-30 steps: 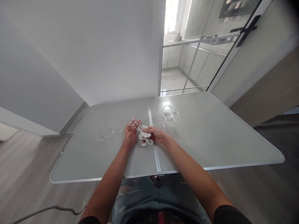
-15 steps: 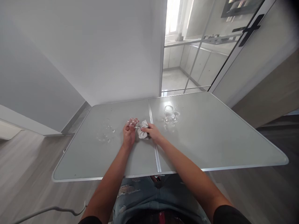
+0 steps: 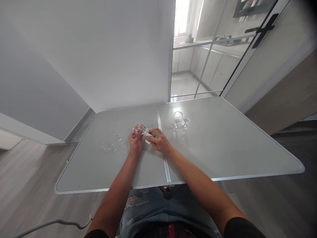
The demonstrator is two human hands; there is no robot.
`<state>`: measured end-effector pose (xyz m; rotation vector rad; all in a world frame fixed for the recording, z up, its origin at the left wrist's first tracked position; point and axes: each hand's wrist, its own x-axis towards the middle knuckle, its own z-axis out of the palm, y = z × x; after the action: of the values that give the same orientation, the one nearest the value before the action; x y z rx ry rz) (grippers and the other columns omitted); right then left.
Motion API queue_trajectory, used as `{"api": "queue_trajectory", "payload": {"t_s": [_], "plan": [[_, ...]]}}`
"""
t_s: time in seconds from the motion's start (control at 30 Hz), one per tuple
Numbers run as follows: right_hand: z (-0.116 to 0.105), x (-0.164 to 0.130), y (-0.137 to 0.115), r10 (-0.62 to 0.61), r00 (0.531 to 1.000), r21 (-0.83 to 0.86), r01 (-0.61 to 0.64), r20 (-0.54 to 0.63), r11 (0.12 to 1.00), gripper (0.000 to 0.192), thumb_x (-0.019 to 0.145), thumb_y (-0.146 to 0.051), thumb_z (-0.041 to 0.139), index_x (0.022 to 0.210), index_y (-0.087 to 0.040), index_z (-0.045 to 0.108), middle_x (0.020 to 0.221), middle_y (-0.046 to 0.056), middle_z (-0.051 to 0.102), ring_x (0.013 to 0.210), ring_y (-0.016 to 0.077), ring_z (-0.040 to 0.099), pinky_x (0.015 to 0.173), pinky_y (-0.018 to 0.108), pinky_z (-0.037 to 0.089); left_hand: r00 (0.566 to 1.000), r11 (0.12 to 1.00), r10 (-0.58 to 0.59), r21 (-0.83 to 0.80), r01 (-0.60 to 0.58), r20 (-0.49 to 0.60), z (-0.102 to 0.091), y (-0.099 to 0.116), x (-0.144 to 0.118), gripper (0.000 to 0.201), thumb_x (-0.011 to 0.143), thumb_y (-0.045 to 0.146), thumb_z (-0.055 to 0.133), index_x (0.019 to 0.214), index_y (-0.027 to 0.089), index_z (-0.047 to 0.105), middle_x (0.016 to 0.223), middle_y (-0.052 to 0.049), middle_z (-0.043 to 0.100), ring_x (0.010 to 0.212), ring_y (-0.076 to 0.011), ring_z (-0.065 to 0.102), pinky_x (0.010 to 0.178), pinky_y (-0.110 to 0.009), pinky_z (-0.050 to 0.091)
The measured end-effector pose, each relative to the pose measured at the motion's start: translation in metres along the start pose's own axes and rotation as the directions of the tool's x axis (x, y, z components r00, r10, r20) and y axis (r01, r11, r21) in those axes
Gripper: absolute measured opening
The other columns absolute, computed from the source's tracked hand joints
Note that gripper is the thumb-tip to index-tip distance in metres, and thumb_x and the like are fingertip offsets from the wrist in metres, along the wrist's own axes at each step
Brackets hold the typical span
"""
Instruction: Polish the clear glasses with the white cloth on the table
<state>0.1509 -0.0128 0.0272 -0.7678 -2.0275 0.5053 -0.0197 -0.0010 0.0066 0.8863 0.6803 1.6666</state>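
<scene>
Near the table's (image 3: 223, 155) centre seam, left hand (image 3: 135, 142) grips a clear glass (image 3: 138, 129) while right hand (image 3: 158, 141) clutches a white cloth (image 3: 147, 133) against it; steady, gentle pressure seems wise

Clear glass (image 3: 138, 129), touching crumpled white cloth (image 3: 148, 134)

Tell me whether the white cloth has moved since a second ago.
Yes. The white cloth, gripped by the right hand, now sits left of the table seam; earlier it straddled it.

Bright daylight from the window (image 3: 182, 16) glares off the table (image 3: 223, 145); wide-angle distortion bends the edges.
</scene>
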Motion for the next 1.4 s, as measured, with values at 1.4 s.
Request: {"api": "queue_trajectory", "payload": {"t_s": [1.4], "plan": [[0.004,0.003,0.002,0.454,0.882,0.428,-0.364,-0.128,0.827,0.021,0.073,-0.034,0.073,0.074,-0.022,0.056,0.083,0.002,0.06,0.086,0.02,0.056,0.075,0.03,0.047,0.992,0.998,-0.057,-0.017,0.059,0.111,0.008,-0.006,0.0,0.069,0.068,0.047,0.087,0.127,0.021,0.06,0.141,-0.019,0.057,0.126,-0.0309,0.06,0.108,-0.046,0.046]]}}
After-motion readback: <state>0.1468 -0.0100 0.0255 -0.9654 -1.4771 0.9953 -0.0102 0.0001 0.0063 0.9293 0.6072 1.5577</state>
